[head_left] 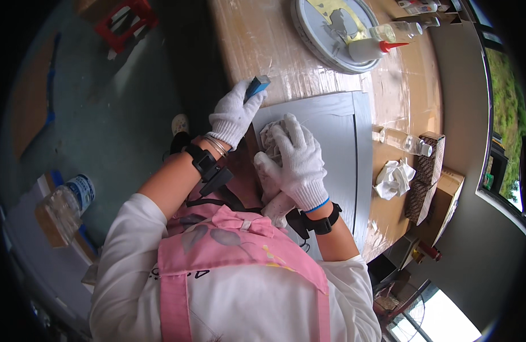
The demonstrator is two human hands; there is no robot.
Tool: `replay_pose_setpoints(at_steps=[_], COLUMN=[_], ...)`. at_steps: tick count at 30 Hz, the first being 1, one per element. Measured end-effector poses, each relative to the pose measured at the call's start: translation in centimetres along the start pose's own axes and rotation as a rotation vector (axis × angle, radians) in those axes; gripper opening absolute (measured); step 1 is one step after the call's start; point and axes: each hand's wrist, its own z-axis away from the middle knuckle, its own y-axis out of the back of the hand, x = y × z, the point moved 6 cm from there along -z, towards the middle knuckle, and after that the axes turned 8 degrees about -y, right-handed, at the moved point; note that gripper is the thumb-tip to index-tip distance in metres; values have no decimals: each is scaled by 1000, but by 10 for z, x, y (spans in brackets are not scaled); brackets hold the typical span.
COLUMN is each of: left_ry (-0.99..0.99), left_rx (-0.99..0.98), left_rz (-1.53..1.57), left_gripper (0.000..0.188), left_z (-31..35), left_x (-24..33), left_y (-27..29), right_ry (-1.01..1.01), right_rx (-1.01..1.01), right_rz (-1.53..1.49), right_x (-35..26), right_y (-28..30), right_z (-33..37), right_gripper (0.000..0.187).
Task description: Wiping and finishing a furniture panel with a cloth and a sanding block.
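Note:
My left hand [235,114], in a white knit glove, grips a small blue sanding block [258,86] with a grey face just past the panel's left corner. On the grey-painted panel [331,119], my right hand [300,162], gloved too, lies over a crumpled whitish rag [267,138]. Its fingers reach forward across the cloth and the thumb points left. Much of the rag is hidden beneath the palm. More stained white fabric [279,210] shows below the right wrist; whether it is the same cloth I cannot tell.
Beyond the panel, a round grey lid [308,34] bears a white squeeze bottle [366,50] with a red nozzle. A clear bottle [399,139], crumpled tissue [395,178] and a patterned box [425,179] stand to the right. A red stool [126,25] is on the floor at far left.

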Motion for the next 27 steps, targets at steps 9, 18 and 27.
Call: replay_pose_setpoints(at_steps=[9, 18, 27], left_ry=[19, 0, 10], left_rx=[-47, -79, -73], left_rz=[-29, -25, -67], left_gripper=[38, 38, 43], left_z=[0, -3, -2], left_x=[3, 4, 7], left_y=[1, -1, 1], right_ry=[87, -5, 6], right_rx=[-96, -77, -41], right_rz=[95, -27, 111], right_x=[7, 14, 5], right_y=[-27, -32, -32], right_z=[51, 52, -30], right_gripper=[38, 35, 26])
